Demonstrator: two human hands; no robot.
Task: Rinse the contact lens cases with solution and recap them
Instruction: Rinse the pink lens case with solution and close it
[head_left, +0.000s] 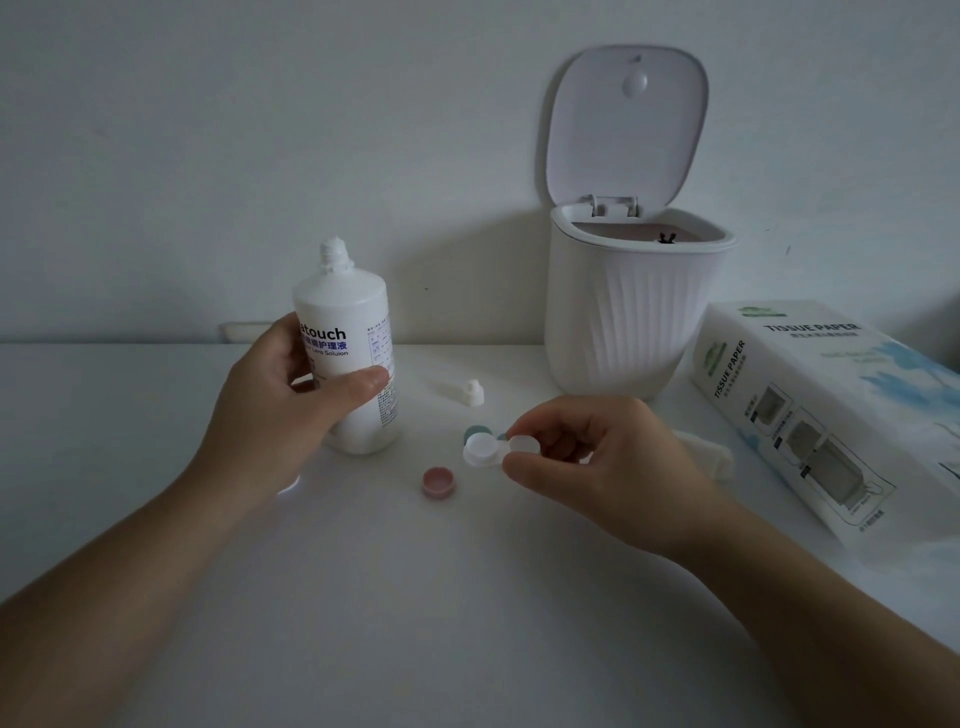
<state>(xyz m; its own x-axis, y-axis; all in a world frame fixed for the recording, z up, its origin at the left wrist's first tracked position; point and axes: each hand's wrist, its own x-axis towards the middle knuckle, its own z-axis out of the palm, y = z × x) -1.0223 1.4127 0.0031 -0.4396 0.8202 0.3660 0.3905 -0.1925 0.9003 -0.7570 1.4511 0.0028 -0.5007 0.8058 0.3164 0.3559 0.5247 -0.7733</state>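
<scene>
Left forearm enters from the lower left of the frame; the left hand (283, 387) has its fingers and thumb curled in a grip, left of centre. Right forearm enters from the lower right; the right hand (597, 457) has thumb and forefinger pinched together, right of centre.

a: the tall white solution bottle (347, 332) looks like smooth plastic with a glossy printed label. the small translucent lens case (488, 451)?

b: plastic too. the ribbed white bin (623, 322) is matt plastic, the smooth white desk (363, 597) faintly shiny.
</scene>
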